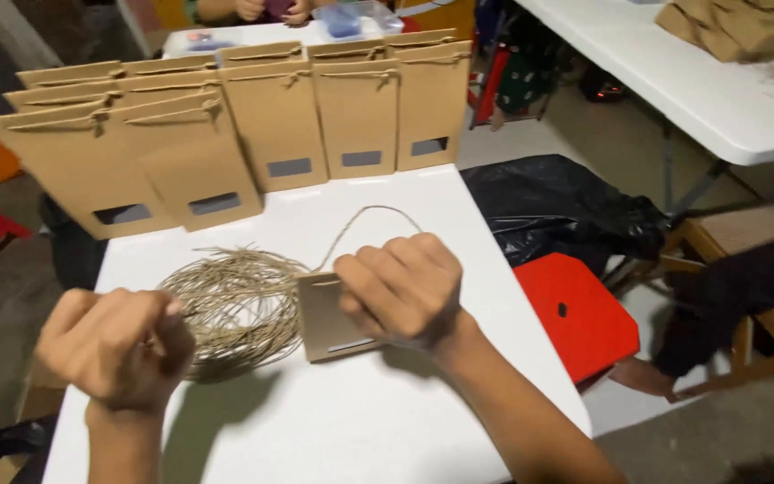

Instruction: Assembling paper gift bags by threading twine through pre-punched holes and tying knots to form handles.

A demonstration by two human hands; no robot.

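Both fists are closed: right hand [400,287] on a kraft bag [326,318], left hand [118,345] on twine [235,305].

Both forearms are bare to the frame's edge, no sleeves showing. The left hand [118,345] and right hand [402,289] are bare too: no gloves, rings or watch.

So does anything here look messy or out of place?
Mostly tidy. The standing bags are lined up on the white table, though the left ones lean. The loose twine lies in a tangled heap beside the bag under the right hand. The left hand is clenched.
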